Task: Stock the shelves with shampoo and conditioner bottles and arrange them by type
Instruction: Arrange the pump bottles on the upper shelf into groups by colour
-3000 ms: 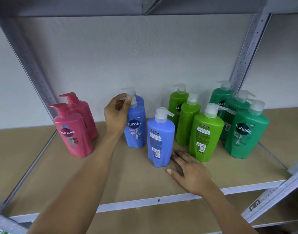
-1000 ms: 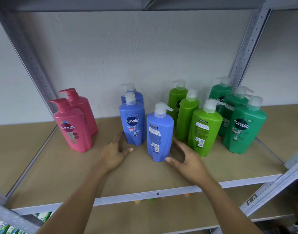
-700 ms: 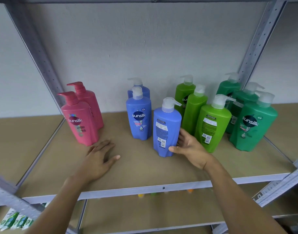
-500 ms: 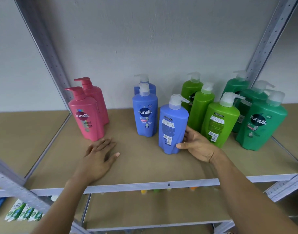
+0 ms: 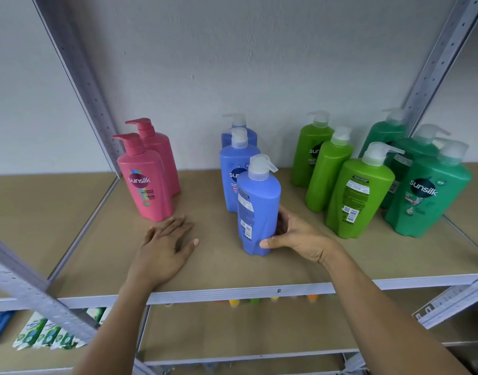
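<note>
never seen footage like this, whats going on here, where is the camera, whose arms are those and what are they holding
There is no machine here. The arms belong to a person, and the one picture comes from a wide-angle camera worn on their head, looking forward and down. That is why both arms reach in from the bottom edge.

In front is a metal-framed shelf with pump bottles standing in colour groups: pink bottles on the left, blue bottles in the middle, and lime bottles and dark green bottles on the right.

The left hand lies flat and open on the shelf board, holding nothing. The right hand grips the front blue bottle low on its side. The bottle is upright, back label towards the camera.
</note>
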A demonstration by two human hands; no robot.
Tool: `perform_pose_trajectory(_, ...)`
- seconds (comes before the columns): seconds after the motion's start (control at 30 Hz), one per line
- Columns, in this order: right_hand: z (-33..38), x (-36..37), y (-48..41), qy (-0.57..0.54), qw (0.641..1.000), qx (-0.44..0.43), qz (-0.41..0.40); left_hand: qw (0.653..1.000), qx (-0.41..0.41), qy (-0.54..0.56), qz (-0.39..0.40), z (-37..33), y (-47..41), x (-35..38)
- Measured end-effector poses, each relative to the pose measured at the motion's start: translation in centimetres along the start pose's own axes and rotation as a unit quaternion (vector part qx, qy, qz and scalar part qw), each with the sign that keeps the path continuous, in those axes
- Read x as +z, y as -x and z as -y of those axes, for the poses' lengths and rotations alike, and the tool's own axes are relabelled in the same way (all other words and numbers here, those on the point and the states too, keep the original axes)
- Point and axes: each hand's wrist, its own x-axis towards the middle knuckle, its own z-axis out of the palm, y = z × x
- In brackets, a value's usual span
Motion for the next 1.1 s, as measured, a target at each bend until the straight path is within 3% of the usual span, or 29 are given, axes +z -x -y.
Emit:
perform_pose_trajectory(0.27,-1.2,1.7,0.2,-0.049,0.996,-0.016,-0.068,1.0,0.002,0.009,0.005,-0.1,0.1,-0.3)
perform_pose_trajectory(0.43,-1.8,3.4,-0.4,0.039,0.988,-0.013,-0.148,1.0,-0.001,0.017,0.004,0.0,0.1,-0.3)
perform_pose_trajectory(0.67,-1.6,7.2,-1.1,0.175,0.933,-0.013,-0.315,1.0,-0.002,0.012,0.005,-0.1,0.0,-0.3)
perform_pose_trajectory(0.77,-1.5,6.9,-1.0,0.123,0.955,-0.002,-0.271,1.0,0.0,0.012,0.002,0.0,0.0,-0.2)
perform_pose_trajectory(0.83,-1.7,5.3,-0.7,0.028,0.984,-0.014,-0.175,1.0,0.001,0.014,0.003,0.1,0.0,-0.2)
perform_pose_trajectory(0.93,-1.6,2.0,-0.3,-0.065,0.995,-0.019,-0.07,1.0,0.001,0.013,0.004,0.1,0.0,-0.2)
perform_pose_trajectory(1.1,-1.0,0.0,-0.7,-0.019,0.999,0.004,-0.033,1.0,0.0,0.012,0.002,0.1,0.0,-0.2)
